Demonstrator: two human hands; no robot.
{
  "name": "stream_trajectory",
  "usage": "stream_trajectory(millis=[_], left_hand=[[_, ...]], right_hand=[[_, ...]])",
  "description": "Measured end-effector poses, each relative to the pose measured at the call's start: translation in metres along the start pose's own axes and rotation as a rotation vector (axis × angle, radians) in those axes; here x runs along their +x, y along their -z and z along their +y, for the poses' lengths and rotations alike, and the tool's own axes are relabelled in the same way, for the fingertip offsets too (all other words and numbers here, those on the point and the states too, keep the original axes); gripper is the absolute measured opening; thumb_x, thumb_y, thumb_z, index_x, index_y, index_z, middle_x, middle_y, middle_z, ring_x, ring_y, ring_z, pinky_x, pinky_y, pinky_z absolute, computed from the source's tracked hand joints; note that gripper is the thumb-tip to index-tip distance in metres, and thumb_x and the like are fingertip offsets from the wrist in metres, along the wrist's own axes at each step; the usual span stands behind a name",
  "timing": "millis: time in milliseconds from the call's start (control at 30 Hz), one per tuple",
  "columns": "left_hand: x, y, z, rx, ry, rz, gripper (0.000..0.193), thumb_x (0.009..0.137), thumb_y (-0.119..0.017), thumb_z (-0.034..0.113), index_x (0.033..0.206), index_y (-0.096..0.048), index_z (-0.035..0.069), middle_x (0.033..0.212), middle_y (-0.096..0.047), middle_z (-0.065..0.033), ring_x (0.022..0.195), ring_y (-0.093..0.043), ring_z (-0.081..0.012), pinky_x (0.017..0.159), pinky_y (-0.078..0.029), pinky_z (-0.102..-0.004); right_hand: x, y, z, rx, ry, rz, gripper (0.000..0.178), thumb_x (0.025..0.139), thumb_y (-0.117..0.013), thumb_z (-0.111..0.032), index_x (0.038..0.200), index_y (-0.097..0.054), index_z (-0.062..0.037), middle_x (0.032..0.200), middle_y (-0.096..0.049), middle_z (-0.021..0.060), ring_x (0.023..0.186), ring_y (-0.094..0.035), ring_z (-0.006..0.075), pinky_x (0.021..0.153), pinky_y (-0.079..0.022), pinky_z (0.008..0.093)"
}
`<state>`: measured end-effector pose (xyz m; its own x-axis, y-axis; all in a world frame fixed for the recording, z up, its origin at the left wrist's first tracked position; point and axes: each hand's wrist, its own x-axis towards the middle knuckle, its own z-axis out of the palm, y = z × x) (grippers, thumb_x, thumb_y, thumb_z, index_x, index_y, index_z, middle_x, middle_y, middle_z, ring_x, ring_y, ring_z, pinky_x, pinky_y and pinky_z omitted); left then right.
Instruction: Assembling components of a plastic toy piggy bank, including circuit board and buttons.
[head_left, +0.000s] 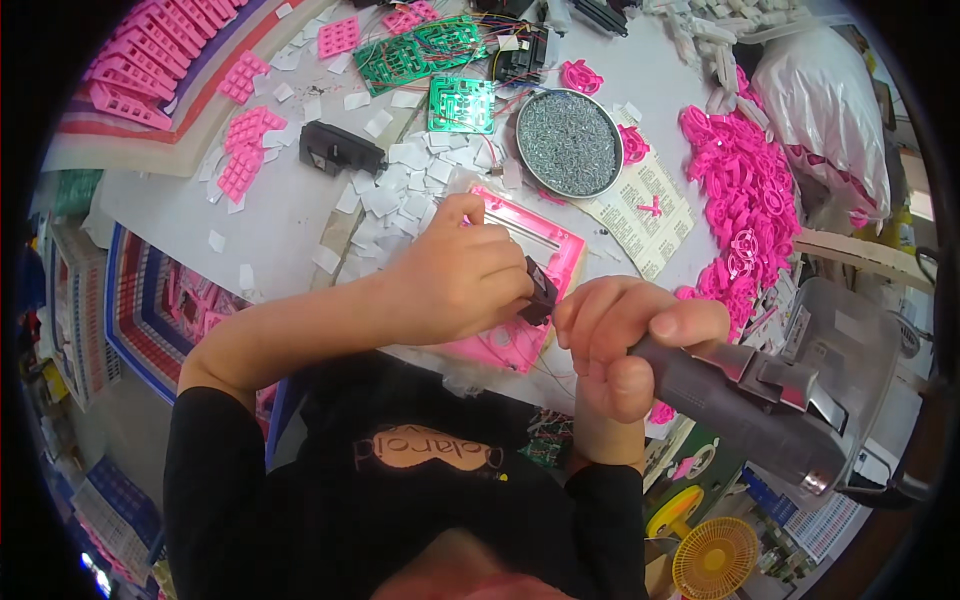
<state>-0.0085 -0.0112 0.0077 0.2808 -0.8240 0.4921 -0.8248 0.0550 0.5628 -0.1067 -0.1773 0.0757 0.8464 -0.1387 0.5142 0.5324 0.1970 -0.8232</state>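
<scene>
Tabletop [285, 225] in pale grey is spreading out before us, and on its near middle part a pink panel [565, 257] with a silver strip is lying beneath our left hand [455, 275]. We are curling those left fingers around a small black block [540, 295] over the panel's right side, while our right hand [635, 330] is gripping the narrow end of a dark grey handheld tool [740, 405]. Paper squares [381, 199] are lying scattered to the panel's left and far side, a black case [340, 148] is sitting left of them, and green circuit boards [463, 104] are resting farther off. A round tin [618, 178] is holding small metal pieces, a printed sheet [640, 232] is lying to its near right, and a pink heap [740, 195] is covering the right side, near a stuffed white bag [825, 110]. Beyond the table at near right, a yellow fan [712, 555] is facing us.
</scene>
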Motion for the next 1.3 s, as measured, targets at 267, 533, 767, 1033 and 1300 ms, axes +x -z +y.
stream_trajectory(millis=[267,533,767,1033,1300], left_hand=[[-0.018,0.003,-0.017,0.254,0.156,-0.026,0.042,0.07,-0.082,0.032,0.104,-0.063,0.017,0.103,-0.062,0.0033,0.099,-0.057,-0.0163,0.095,-0.029,-0.0453],[-0.029,0.005,-0.013,0.275,0.046,0.005,0.039,0.069,-0.08,0.034,0.099,-0.064,0.016,0.1,-0.062,0.0033,0.092,-0.058,-0.0166,0.094,-0.03,-0.047],[-0.034,0.005,-0.011,0.216,0.08,-0.004,0.043,0.064,-0.083,0.032,0.099,-0.064,0.015,0.098,-0.062,0.0026,0.092,-0.059,-0.0175,0.093,-0.032,-0.0483],[-0.034,-0.001,-0.014,0.177,0.041,0.054,0.044,0.061,-0.084,0.028,0.097,-0.064,0.013,0.093,-0.061,0.0028,0.089,-0.059,-0.0166,0.092,-0.032,-0.0468],[-0.037,-0.005,-0.014,0.229,0.007,0.055,0.038,0.064,-0.082,0.024,0.095,-0.064,0.013,0.093,-0.06,0.0023,0.09,-0.059,-0.0167,0.094,-0.031,-0.0484]], right_hand=[[-0.002,0.013,0.018,0.034,0.032,0.119,0.042,0.091,-0.071,-0.01,0.121,-0.042,-0.0101,0.07,-0.057,0.0063,0.059,-0.054,0.0185,0.062,-0.054,0.0373],[-0.001,0.008,0.033,-0.042,0.008,0.034,0.038,0.091,-0.069,-0.007,0.12,-0.045,-0.0101,0.072,-0.056,0.0058,0.064,-0.055,0.018,0.066,-0.052,0.037],[-0.005,0.003,0.04,0.005,-0.019,0.007,0.034,0.088,-0.07,0.0,0.115,-0.051,-0.0076,0.076,-0.062,0.0084,0.068,-0.06,0.0197,0.07,-0.053,0.0377],[-0.004,-0.007,0.046,-0.232,0.016,0.011,0.039,0.093,-0.072,-0.022,0.112,-0.04,-0.0103,0.062,-0.052,0.0043,0.051,-0.048,0.016,0.05,-0.049,0.0336],[-0.004,-0.001,0.052,-0.182,0.056,-0.132,0.036,0.08,-0.077,0.003,0.106,-0.053,-0.0028,0.076,-0.063,0.0107,0.066,-0.064,0.0207,0.068,-0.056,0.0385]])
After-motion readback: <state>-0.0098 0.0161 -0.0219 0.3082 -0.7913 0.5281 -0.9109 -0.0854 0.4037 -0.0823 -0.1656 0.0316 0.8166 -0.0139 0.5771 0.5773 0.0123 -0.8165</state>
